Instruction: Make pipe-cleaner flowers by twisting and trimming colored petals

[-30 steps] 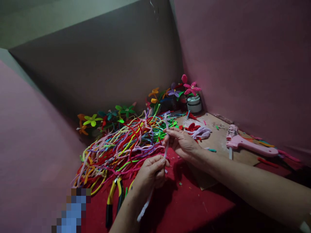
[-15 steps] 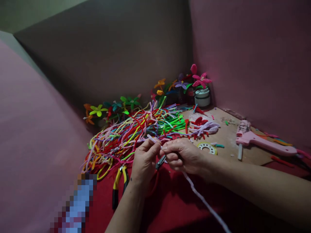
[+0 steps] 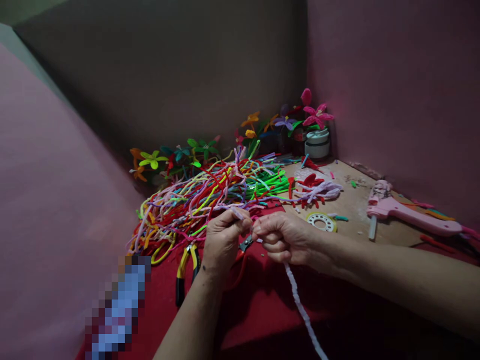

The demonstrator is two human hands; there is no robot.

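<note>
A pale lilac pipe cleaner (image 3: 300,302) runs between my two hands, its long tail hanging from under my right palm toward the bottom edge. My left hand (image 3: 225,237) is closed, pinching it near one end, and the short tip pokes out above the thumb. Close beside it, my right hand (image 3: 279,235) pinches the same pipe cleaner with the other fingers curled in. Just behind and below the hands, scissors (image 3: 245,243) lie partly hidden. Yellow-and-black pliers (image 3: 181,280) rest on the red cloth (image 3: 255,320) left of my left wrist.
A big heap of coloured pipe cleaners (image 3: 202,195) spreads beyond my hands. On the board (image 3: 352,200) at right are a pink glue gun (image 3: 408,212), a tape roll (image 3: 321,222) and a lilac looped piece (image 3: 318,190). Pipe-cleaner flowers (image 3: 153,159) and a lidded jar (image 3: 317,145) stand along the wall.
My hands keep their pinch on the pipe cleaner, with a small gap now between the fingertips. The hanging tail has swung left. The view has shifted slightly.
</note>
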